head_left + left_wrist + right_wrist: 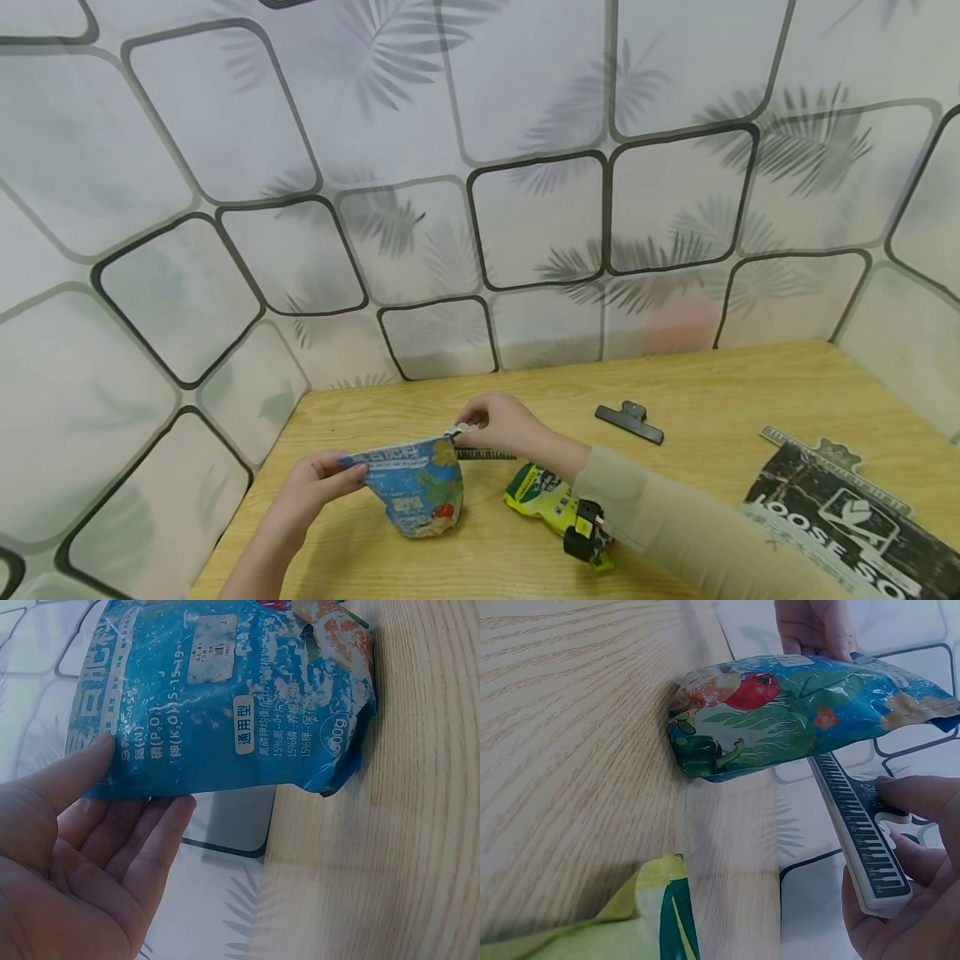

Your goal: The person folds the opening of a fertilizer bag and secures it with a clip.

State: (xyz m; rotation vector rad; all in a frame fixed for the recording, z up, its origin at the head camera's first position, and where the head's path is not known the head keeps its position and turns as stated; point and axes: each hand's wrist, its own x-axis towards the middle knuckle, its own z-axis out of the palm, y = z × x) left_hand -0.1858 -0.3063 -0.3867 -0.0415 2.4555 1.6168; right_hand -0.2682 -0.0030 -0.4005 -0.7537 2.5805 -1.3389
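My left hand (318,483) pinches the upper left corner of a blue fertilizer bag (420,492); in the left wrist view the thumb lies on the front of the bag (217,697) and the fingers are behind. The bag stands upright on the table, its printed vegetables showing in the right wrist view. Between thumb and fingers my right hand (502,425) holds a bag clip (859,832) with a piano-key print, close by the bag's upper right corner. In the head view the clip's patterned bar (487,455) sticks out below the hand.
A yellow-green packet (543,500) lies just right of the blue bag, partly covered by the right forearm. Farther back is a black clip (630,421). At the right edge lies a black bag (855,517) with a patterned clip (836,467) along its top. A patterned wall covering (540,225) rises behind the table.
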